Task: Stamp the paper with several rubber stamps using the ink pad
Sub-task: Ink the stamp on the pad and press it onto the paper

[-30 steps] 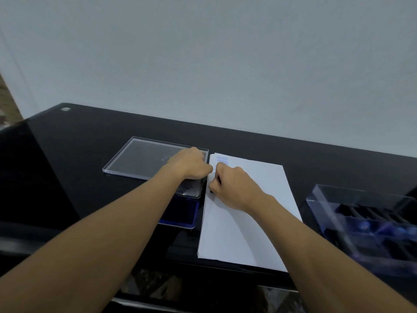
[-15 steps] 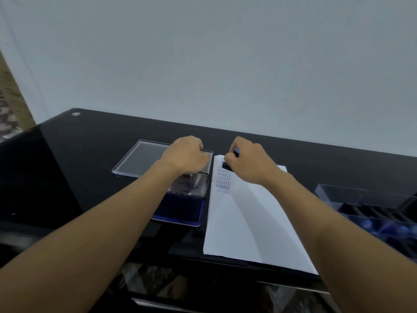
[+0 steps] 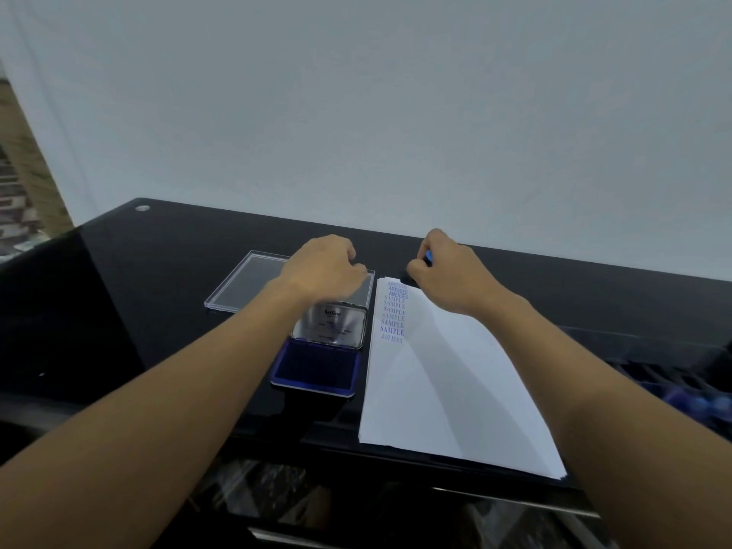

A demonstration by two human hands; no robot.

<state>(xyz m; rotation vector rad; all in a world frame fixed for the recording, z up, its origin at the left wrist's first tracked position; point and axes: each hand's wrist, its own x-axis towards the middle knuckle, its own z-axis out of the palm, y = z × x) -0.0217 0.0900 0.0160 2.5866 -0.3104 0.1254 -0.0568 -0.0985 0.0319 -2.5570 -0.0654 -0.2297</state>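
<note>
ink pad (image 3: 317, 370) left of paper (image 3: 443, 390), clear lid (image 3: 241, 285) behind pad, both on table (image 3: 158, 271)

The tabletop (image 3: 158, 271) is black and glossy, mirror-smooth like glass. The paper (image 3: 455, 390) is white, matt and smooth. At its 9 o'clock, the ink pad (image 3: 317, 370) has a matt, felt-like blue bed and a shiny metal lid (image 3: 330, 324). At 11 o'clock lies a clear, glossy plastic tray (image 3: 253, 283). The stamp (image 3: 428, 256) at 12 o'clock shows blue plastic. The box (image 3: 673, 374) at 3 o'clock is clear bluish plastic.
</note>
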